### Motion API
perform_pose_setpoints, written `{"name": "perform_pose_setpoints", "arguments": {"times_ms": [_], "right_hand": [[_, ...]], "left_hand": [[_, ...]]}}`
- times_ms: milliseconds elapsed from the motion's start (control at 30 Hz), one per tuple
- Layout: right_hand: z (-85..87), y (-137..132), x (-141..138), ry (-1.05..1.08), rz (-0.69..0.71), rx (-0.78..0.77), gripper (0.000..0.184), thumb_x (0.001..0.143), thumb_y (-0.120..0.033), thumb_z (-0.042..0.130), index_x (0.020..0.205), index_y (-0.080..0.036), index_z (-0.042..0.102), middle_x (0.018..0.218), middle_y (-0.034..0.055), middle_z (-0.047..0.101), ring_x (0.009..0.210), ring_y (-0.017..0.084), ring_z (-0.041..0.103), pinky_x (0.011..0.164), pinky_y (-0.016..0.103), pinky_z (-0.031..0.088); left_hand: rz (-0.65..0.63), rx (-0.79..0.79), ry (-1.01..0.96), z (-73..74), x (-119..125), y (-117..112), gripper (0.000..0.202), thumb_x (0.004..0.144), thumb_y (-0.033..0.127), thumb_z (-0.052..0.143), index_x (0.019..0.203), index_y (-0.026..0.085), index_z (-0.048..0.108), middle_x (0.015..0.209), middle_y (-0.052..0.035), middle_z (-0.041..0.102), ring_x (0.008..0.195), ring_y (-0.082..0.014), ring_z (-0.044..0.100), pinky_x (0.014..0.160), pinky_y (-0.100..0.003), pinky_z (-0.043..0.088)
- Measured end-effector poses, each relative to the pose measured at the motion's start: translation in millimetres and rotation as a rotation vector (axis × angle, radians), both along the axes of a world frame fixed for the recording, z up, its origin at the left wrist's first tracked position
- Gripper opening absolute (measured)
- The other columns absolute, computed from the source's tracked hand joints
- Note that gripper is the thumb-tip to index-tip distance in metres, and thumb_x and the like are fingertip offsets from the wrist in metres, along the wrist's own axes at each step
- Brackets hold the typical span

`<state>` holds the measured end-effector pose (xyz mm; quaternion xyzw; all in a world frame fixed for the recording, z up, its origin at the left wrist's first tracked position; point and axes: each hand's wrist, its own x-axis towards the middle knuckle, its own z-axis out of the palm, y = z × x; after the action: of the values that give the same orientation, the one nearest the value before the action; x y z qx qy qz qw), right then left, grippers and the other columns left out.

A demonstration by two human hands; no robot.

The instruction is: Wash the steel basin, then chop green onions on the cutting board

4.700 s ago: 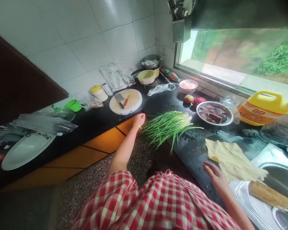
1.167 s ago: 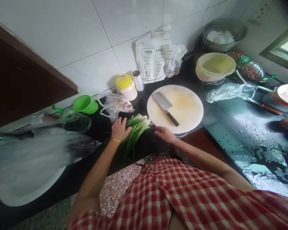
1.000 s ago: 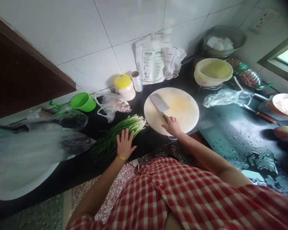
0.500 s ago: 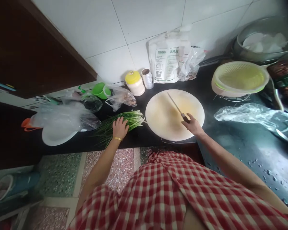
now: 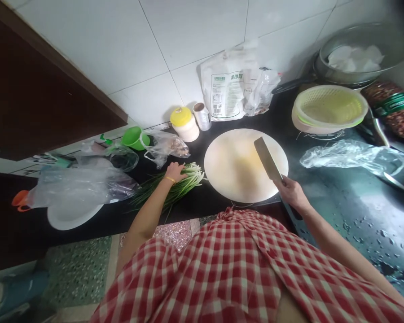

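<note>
A bunch of long green chives [image 5: 185, 180] with white stalk ends lies on the dark counter, left of a round white cutting board [image 5: 222, 170]. My left hand [image 5: 175, 172] is closed over the far side of the bunch, fingertips partly hidden. Gripped by its handle in my right hand [image 5: 292, 194] is a cleaver [image 5: 268, 158]. Its broad blade is tilted over the right part of the board, pointing away from me. The board bears yellowish stains.
Behind the board stand a yellow-lidded jar [image 5: 184, 124], a plastic wrap roll [image 5: 202, 116] and a white printed bag [image 5: 222, 92]. Left are a clear bag [image 5: 164, 146], a green cup [image 5: 134, 137] and a white plate [image 5: 72, 215]. A yellow-green colander [image 5: 330, 105] and crumpled plastic [image 5: 346, 154] lie right.
My right hand has moved right and toward me, turning the cleaver so its flat side shows. My left hand has shifted toward the bunch's far side, its fingers now curled over it.
</note>
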<state>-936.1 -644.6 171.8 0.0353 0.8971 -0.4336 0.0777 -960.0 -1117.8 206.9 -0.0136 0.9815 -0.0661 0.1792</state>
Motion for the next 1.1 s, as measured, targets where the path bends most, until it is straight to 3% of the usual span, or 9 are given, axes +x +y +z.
{"name": "perform_pose_setpoints", "arguments": {"times_ms": [133,233,333,567,700,800,900,1033,1100], "right_hand": [[2.8,-7,11,-0.079,-0.027,0.083,0.041,0.078,-0.051,0.048,0.088,-0.016,0.068,0.053,-0.0011,0.045,0.053,0.013,0.043,0.05,0.023,0.036],[2.5,-13,14,-0.097,-0.065,0.094,0.045,0.078,-0.05,0.047,0.092,-0.014,0.071,0.054,0.0004,0.047,0.055,0.014,0.046,0.053,0.023,0.038],[-0.9,-16,17,-0.103,-0.069,0.106,0.049,0.077,-0.05,0.047,0.1,-0.014,0.072,0.056,0.0011,0.048,0.058,0.015,0.049,0.057,0.024,0.039],[-13.9,-22,23,-0.141,-0.016,0.168,0.053,0.081,-0.05,0.045,0.118,-0.02,0.069,0.064,0.0028,0.057,0.065,0.017,0.056,0.061,0.025,0.041],[-16.2,-25,24,-0.131,0.003,0.23,0.051,0.083,-0.047,0.045,0.121,-0.021,0.067,0.069,0.0051,0.062,0.066,0.018,0.058,0.062,0.026,0.04],[-16.0,-25,24,-0.134,0.014,0.236,0.049,0.083,-0.046,0.045,0.119,-0.021,0.068,0.069,0.0052,0.063,0.064,0.017,0.057,0.061,0.025,0.039],[-16.6,-22,23,-0.124,0.018,0.225,0.046,0.084,-0.044,0.046,0.116,-0.021,0.068,0.07,0.005,0.063,0.063,0.016,0.055,0.059,0.023,0.038],[-17.2,-20,21,-0.139,0.021,0.213,0.043,0.084,-0.044,0.047,0.113,-0.021,0.069,0.07,0.005,0.062,0.063,0.016,0.056,0.058,0.022,0.036],[-16.9,-20,20,-0.14,0.032,0.21,0.041,0.084,-0.043,0.047,0.111,-0.021,0.069,0.069,0.0053,0.061,0.064,0.016,0.056,0.058,0.022,0.036]], "left_hand": [[-0.036,0.143,0.03,-1.3,3,-8,0.042,0.081,0.042,0.06,0.116,0.018,0.061,0.115,-0.013,0.062,0.115,-0.0297,0.052,0.103,-0.039,0.035],[-0.014,0.188,0.066,0.9,8,-9,0.038,0.085,0.037,0.054,0.117,0.015,0.057,0.106,-0.0127,0.066,0.11,-0.0284,0.057,0.109,-0.041,0.029],[0.026,0.204,0.142,6.5,15,-5,0.034,0.088,0.033,0.048,0.117,0.015,0.056,0.101,-0.0119,0.067,0.104,-0.0275,0.06,0.105,-0.04,0.034],[0.012,0.058,0.138,0.0,42,32,0.067,0.074,0.054,0.066,0.127,0.014,0.054,0.116,-0.02,0.061,0.113,-0.0384,0.052,0.103,-0.052,0.028],[0.011,0.03,0.053,0.4,40,33,0.044,0.081,0.042,0.062,0.116,0.016,0.06,0.11,-0.018,0.063,0.108,-0.0361,0.055,0.095,-0.046,0.038],[-0.007,0.063,-0.003,12.3,29,17,0.024,0.085,0.035,0.056,0.099,0.018,0.064,0.108,-0.0143,0.065,0.105,-0.0306,0.058,0.09,-0.037,0.042],[0.04,0.118,-0.021,30.8,21,-5,0.022,0.087,0.036,0.052,0.094,0.018,0.062,0.099,-0.0107,0.067,0.096,-0.0266,0.061,0.083,-0.034,0.045],[0.173,0.263,-0.009,65.4,22,-35,0.026,0.09,0.04,0.047,0.099,0.02,0.06,0.084,-0.0039,0.067,0.08,-0.0212,0.062,0.071,-0.029,0.046],[0.209,0.249,0.042,86.2,25,-46,0.026,0.09,0.039,0.047,0.1,0.02,0.061,0.082,-0.0032,0.066,0.077,-0.0196,0.061,0.069,-0.028,0.045]]}}
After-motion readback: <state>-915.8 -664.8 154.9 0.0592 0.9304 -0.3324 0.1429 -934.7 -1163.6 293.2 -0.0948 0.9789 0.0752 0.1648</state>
